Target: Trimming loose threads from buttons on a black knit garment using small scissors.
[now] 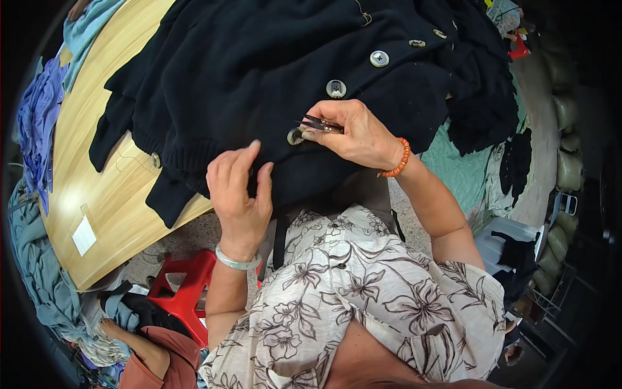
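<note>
A dark navy knitted cardigan (240, 84) is spread over the table in front of me, with several large two-tone buttons down its front. My right hand (359, 133) is closed around a small pair of black thread snips (326, 125). Its thumb and fingertips are at a button (295, 135) near the garment's lower edge, partly hiding it. To the left, my left hand (240, 198) hovers by the cardigan's near edge, thumb and index finger apart, with nothing visible in it. Further up the front are another button (336, 89) and a paler one (379, 59).
The wooden table (84, 168) carries a white paper (83, 235). Purple cloth (39, 120) and blue-grey cloth (39, 259) lie along the left. A red stool (188, 292) and another person's arm (146, 347) are at lower left. Green fabric (457, 168) and a plastic bin (499, 249) lie right.
</note>
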`<state>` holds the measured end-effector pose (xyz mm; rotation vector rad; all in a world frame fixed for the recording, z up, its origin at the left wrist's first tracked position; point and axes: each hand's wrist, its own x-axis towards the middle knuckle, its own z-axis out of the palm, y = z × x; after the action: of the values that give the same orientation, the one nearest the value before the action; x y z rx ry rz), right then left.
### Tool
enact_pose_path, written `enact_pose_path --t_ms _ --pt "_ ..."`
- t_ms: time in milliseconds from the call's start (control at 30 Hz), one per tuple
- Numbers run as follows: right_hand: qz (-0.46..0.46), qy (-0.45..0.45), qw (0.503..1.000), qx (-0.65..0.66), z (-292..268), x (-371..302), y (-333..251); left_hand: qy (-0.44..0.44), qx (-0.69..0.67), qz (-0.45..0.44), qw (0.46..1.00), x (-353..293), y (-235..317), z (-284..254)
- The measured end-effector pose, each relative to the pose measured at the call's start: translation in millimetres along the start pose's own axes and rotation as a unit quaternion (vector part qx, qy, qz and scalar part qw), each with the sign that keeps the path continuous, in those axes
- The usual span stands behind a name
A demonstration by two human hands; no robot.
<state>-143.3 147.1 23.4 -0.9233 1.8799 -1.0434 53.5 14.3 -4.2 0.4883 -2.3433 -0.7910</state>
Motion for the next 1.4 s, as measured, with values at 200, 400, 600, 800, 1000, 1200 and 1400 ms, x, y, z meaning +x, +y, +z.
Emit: enact_pose_path --t_ms 200,400,600,800,1000,1200,1400 --pt "-0.013 -0.061 0.992 0.112 -6 2 4 -0.086 0.004 0.041 0.995 35 11 7" --pt "-0.004 -0.067 0.986 0.154 -8 5 6 -0.086 -0.082 0.047 0.992 39 2 12" --pt "0.014 -0.063 0.987 0.148 -6 8 6 0.000 -0.094 0.056 0.994 27 8 20" --pt "0.027 -0.043 0.993 0.103 -2 7 2 0.031 -0.023 0.094 0.995 28 12 32" --pt "0.035 -0.024 0.996 0.076 0 3 0 0.039 0.016 0.105 0.994 25 14 32" --pt "-0.040 0.007 0.999 -0.014 -2 -15 -13 0.038 -0.035 0.039 0.998 16 13 29" --pt "-0.217 0.149 0.941 -0.214 2 -38 -11 0.043 -0.085 0.016 0.995 18 15 27"
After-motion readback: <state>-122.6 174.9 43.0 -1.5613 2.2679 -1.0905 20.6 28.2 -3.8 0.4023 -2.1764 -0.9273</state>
